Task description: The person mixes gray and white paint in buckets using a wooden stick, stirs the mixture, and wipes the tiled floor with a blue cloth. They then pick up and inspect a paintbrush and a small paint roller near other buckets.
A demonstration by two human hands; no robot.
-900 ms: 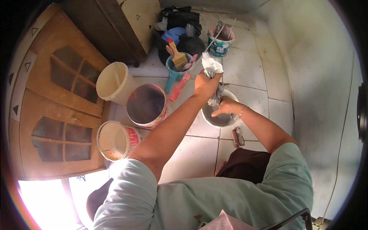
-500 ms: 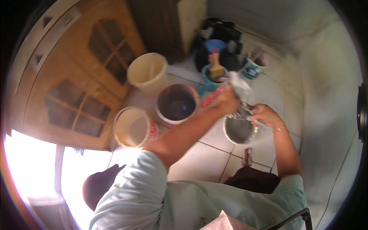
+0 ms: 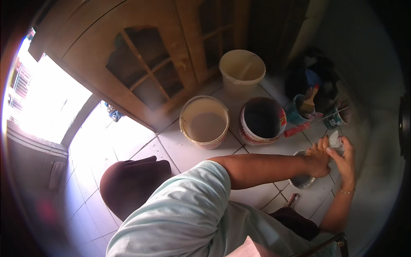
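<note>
White bag, not yet put down, is pinched by the right hand, grey stuff already in the bowl, left hand grip unclear.

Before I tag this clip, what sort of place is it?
Probably a room in a home, used as a work area: paned wooden doors along one side, open buckets on the tiled floor, and a wide paintbrush.

Paned wooden doors and tiles suggest a home.
</note>
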